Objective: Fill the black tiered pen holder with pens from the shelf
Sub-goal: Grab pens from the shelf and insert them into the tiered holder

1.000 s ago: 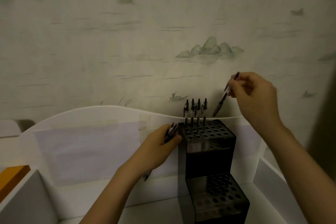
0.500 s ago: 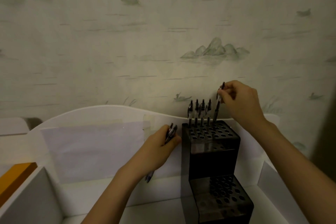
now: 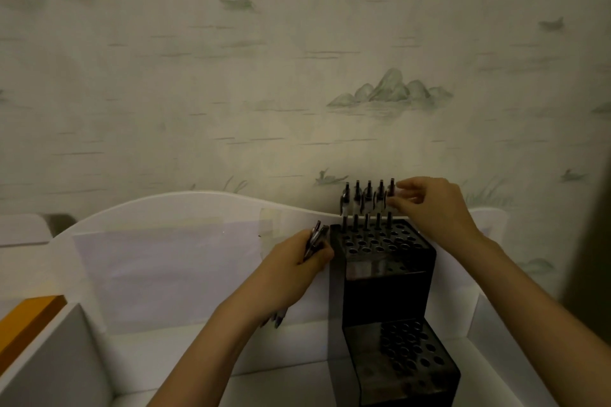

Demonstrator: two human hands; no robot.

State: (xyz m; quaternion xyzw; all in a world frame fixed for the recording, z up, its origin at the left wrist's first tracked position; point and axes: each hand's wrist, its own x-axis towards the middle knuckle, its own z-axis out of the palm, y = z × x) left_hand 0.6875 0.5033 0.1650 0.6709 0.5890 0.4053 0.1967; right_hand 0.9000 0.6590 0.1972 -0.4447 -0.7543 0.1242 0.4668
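The black tiered pen holder [image 3: 390,291] stands on the white shelf, its upper tier full of round holes and a lower tier in front. Several pens [image 3: 362,198] stand upright in the back row of the upper tier. My right hand [image 3: 433,208] is at the right end of that row, thumb and forefinger pinching the top of the rightmost pen [image 3: 392,190], which sits in its hole. My left hand [image 3: 297,268] grips a bundle of pens [image 3: 314,238] just left of the holder, their tips poking out below the wrist.
A white curved back panel [image 3: 198,208] rises behind the shelf, with a white side wall [image 3: 489,317] on the right and a divider [image 3: 66,340] on the left. An orange object [image 3: 26,320] lies at far left. Patterned wallpaper fills the background.
My right hand has lowered the tilted pen into the back row's right end hole, where it now stands upright. My left hand has stayed beside the holder with its bundle.
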